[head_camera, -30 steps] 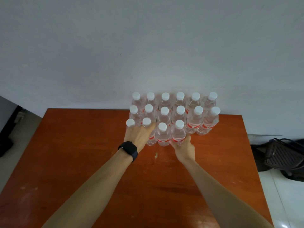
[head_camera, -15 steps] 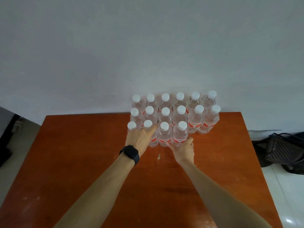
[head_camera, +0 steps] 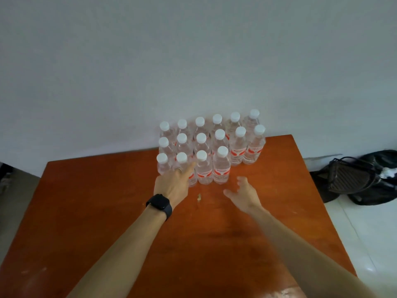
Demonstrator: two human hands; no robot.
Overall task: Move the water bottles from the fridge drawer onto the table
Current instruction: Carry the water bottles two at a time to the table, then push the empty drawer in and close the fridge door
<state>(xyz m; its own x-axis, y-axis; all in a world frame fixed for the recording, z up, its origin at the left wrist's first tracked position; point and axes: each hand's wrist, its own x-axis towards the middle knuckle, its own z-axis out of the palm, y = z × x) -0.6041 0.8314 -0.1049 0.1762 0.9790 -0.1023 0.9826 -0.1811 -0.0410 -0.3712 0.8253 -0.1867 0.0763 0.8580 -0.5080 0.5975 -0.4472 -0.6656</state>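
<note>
An orange-brown table [head_camera: 96, 222] is set against a pale wall [head_camera: 193, 61], and at its far edge the water bottles [head_camera: 221, 168] are stood upright in a tight block: six at the back, six in the middle, four in front, so that a gap is left at the front right. A black bag [head_camera: 363, 179] is slumped on the floor to the right; the fridge drawer is not in view. The left hand [head_camera: 173, 184] is laid against the two leftmost front bottles, thumb stretched forward, its fingers hidden behind the back of the hand, so whether a bottle is gripped cannot be told. The right hand [head_camera: 243, 193] is held just short of the front row, touching nothing, its fingers spread and loosely bent. The placing step is judged to be at its close: release by the left hand is called for next, then a trip to the drawer for more. A black watch [head_camera: 160, 204] is worn on the left wrist, and a small crumb [head_camera: 199, 197] lies on the table between the hands
</note>
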